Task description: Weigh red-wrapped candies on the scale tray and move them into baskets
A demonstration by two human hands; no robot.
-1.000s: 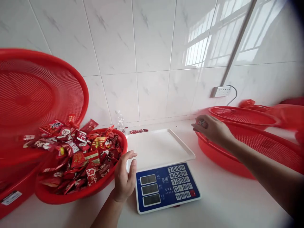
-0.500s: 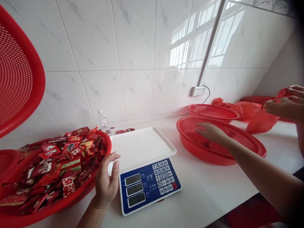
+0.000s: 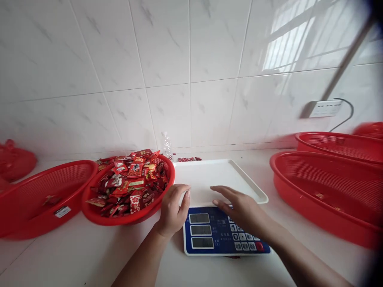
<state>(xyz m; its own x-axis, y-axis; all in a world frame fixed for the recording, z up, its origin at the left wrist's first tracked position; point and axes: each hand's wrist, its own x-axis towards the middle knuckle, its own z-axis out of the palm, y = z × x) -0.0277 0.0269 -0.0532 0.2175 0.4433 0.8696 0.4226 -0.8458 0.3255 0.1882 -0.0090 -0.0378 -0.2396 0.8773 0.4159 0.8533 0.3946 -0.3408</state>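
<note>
My left hand (image 3: 175, 209) is open and empty, at the near left corner of a white weighing pan (image 3: 206, 175). Its fingers curve, with the thumb apart. Opposite it, my right hand (image 3: 239, 205) hovers open and empty over the keypad of the blue-and-white digital scale (image 3: 223, 249), hiding several keys. Nothing lies on the visible part of the pan. Left of the scale, a round red basket (image 3: 125, 220) is heaped with small wrapped sweets (image 3: 131, 179), mostly in red wrappers. My left hand is beside this basket's right rim.
At left stands another red basket (image 3: 36, 223) with a few small packets inside. Two red baskets, a front one (image 3: 314, 211) and a rear one (image 3: 335, 139), stand at right. A clear plastic bottle (image 3: 166, 145) and a red packet (image 3: 188, 159) lie near the tiled wall.
The view has swung left. My right hand has come from the right basket to above the scale, with nothing in it. The basket raised at left earlier is no longer seen aloft.
</note>
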